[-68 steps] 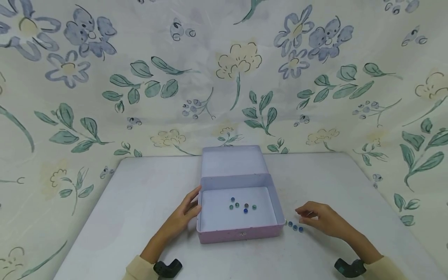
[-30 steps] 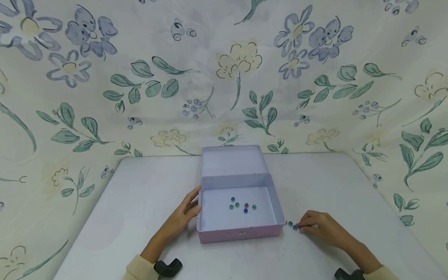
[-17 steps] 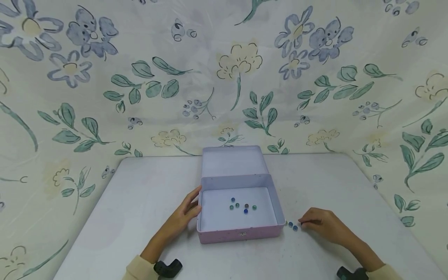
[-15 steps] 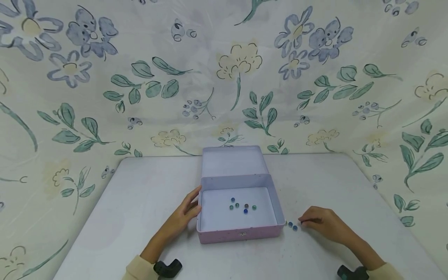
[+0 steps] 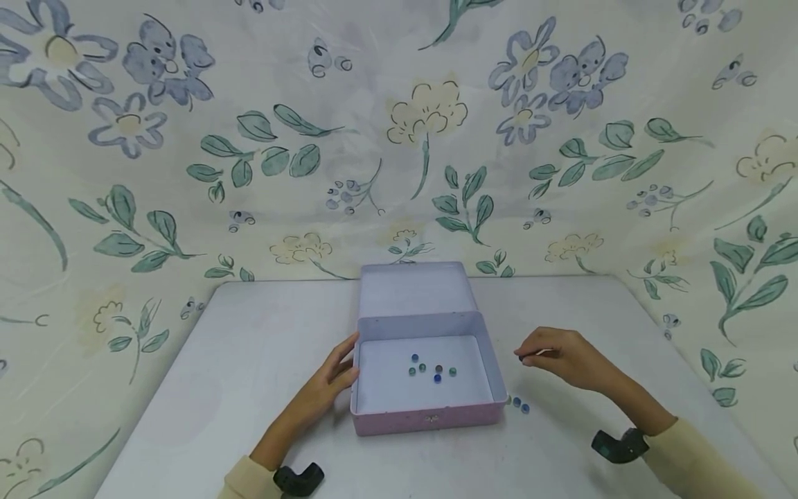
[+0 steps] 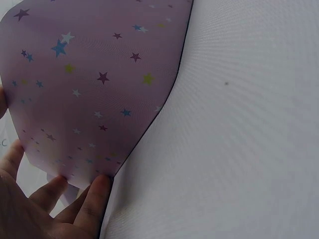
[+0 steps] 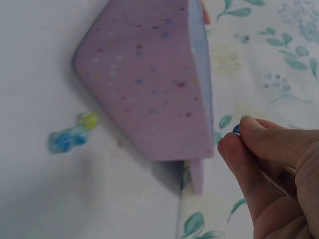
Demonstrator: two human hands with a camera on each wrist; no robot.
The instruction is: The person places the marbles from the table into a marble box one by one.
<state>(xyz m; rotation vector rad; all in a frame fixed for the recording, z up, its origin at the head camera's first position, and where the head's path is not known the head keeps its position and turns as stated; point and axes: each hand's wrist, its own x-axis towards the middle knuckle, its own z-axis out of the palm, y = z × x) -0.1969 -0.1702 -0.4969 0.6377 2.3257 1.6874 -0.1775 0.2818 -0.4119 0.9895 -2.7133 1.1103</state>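
Note:
A pink box (image 5: 430, 419) with small stars on its outside stands on the table, its lid (image 5: 414, 287) tipped back. Several glass marbles, among them a dark blue marble (image 5: 438, 378), lie on its pale floor. My left hand (image 5: 321, 384) rests against the box's left side; in the left wrist view its fingertips touch the starry wall. Raised above the table to the right of the box, my right hand (image 5: 564, 357) pinches a blue marble (image 7: 236, 129) between thumb and fingertip. Most of that marble is hidden by the fingers.
Two blue marbles (image 5: 521, 405) and a yellow-green marble (image 7: 88, 120) lie in a short row on the table (image 5: 274, 319), close to the box's front right corner. Behind the table hangs a floral cloth (image 5: 374, 138).
My right hand has picked a blue marble from the end of the row, then lifted it up and toward the box. The left hand stays against the box.

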